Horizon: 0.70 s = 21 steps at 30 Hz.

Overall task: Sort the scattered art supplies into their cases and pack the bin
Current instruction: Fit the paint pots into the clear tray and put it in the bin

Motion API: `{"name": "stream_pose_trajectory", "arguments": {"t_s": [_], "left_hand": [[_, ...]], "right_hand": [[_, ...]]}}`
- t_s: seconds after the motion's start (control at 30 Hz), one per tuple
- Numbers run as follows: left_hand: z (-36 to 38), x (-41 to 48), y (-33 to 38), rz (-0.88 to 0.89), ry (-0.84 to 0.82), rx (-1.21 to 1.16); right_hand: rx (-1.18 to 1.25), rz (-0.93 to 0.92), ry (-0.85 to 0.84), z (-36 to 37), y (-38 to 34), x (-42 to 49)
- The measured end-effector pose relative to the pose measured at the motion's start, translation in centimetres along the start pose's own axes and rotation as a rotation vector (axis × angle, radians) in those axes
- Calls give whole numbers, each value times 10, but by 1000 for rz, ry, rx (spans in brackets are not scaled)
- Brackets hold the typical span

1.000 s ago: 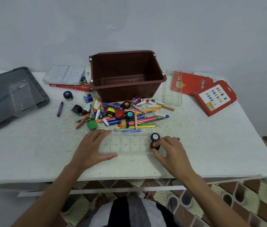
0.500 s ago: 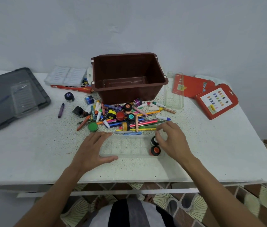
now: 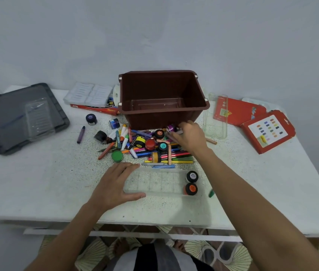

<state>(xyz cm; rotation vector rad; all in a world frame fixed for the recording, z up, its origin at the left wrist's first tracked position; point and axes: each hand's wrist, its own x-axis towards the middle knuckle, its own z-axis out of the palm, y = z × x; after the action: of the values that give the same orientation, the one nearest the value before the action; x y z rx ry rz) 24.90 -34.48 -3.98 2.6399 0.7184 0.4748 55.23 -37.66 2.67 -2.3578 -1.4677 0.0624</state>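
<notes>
A dark grey lid (image 3: 4, 122) lies at the table's (image 3: 37, 182) far left with a clear plastic insert (image 3: 39, 118) on it. To its right a purple crayon (image 3: 80, 132) lies alone, near a purple-lidded paint pot (image 3: 91, 119) and a tipped black pot (image 3: 100, 136). Behind them, white moulded trays (image 3: 89, 93) sit on a red box.

The left hand (image 3: 113, 184) lies spread and flat on the left end of a clear compartment tray (image 3: 154, 182) at the near edge, fingers straight along its far side and thumb along its near side. A green pot (image 3: 117, 156) stands just beyond the fingertips.

The brown bin (image 3: 162, 114) stands at the back centre, holding only a clear case on its floor. In front of it lies the heap of pencils, markers and paint pots (image 3: 150, 145).

A black-lidded pot (image 3: 192, 176) and an orange-lidded pot (image 3: 191, 189) sit in the tray's right end. The right hand (image 3: 190, 136) reaches over the heap to a violet pot (image 3: 171, 128) beside the bin's front wall; blur hides whether the fingers have hold of it.

Further right stand a clear case (image 3: 215, 116) and red card packets (image 3: 268, 132).
</notes>
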Motion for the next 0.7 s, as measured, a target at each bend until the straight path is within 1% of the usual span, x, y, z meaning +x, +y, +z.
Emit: {"name": "stream_pose_trajectory", "arguments": {"t_s": [0.1, 0.23, 0.33, 0.4, 0.53, 0.6, 0.7], "left_hand": [[-1, -1, 1, 2, 0, 6], [0, -2, 0, -5, -11, 12], [1, -1, -1, -5, -16, 15], [1, 0, -2, -7, -11, 9], [-1, 1, -1, 4, 1, 2], [-1, 1, -1, 7, 8, 0], [0, 0, -2, 8, 10, 1]], "right_hand": [[12, 79, -31, 7, -4, 8], [21, 72, 15, 14, -8, 10], [123, 68, 63, 17, -6, 5], [237, 72, 78, 12, -5, -3], [521, 63, 30, -11, -9, -33], [580, 30, 0, -21, -8, -52], [588, -16, -88, -30, -3, -84]]}}
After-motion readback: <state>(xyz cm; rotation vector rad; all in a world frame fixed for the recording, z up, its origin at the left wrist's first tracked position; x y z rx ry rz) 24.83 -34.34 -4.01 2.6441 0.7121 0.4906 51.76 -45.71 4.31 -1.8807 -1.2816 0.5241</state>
